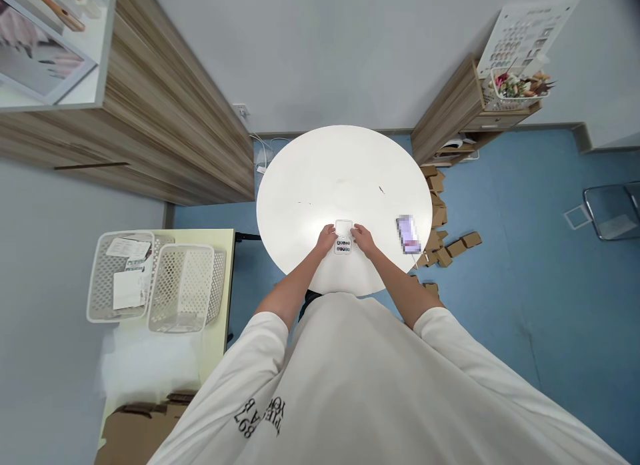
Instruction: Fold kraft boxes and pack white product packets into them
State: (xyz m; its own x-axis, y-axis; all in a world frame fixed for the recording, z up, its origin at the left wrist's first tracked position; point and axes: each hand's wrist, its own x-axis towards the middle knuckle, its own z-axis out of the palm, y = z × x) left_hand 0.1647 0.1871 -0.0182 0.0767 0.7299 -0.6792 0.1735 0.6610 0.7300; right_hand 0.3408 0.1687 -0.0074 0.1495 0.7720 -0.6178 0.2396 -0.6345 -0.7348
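A small white, see-through case [343, 251] lies open near the front of the round white table [345, 165]. Its lid [343, 227] is folded back, away from me. Two rows of small dark pieces show in the near half, too small to name. My left hand [327, 238] is closed on the case's left edge with bent fingers. On the opposite side, my right hand [363, 239] grips the right edge close to the lid, its fingertips partly hidden.
A phone with a purple screen [409, 234] lies on the table's right side, a cable at its near end. Small dark marks dot the tabletop. Brown cardboard boxes [443, 255] lie on the floor at right. White baskets [181, 288] stand on a side table at left.
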